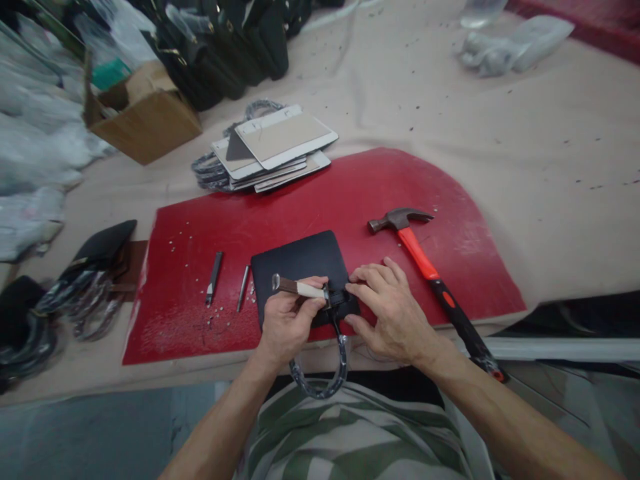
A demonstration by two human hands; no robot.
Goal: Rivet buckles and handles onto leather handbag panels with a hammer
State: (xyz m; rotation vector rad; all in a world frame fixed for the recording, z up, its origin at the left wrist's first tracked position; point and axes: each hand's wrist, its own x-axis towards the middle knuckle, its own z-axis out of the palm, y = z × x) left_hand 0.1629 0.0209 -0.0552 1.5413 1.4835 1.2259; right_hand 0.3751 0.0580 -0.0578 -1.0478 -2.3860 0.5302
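A black panel [295, 257] lies on the red mat [200, 227] near the table's front edge. My left hand [290, 320] is closed round a metal punch-like tool [300, 288] with a pale middle, held over the panel's right part. Beside the tool, my right hand [387, 310] has its fingers apart, with the fingertips at the panel's right edge and a black strap there. A plastic-wrapped handle loop [320, 393] hangs from the panel toward my lap. Whether the right fingertips grip the strap is hard to make out.
A claw hammer [420, 257] rests right of my right hand. Two small metal tools [215, 277] [243, 288] lie left of the panel. Behind are stacked panels [285, 137], a cardboard box [150, 123] and black bags [220, 53]. Wrapped pieces [95, 267] sit far left.
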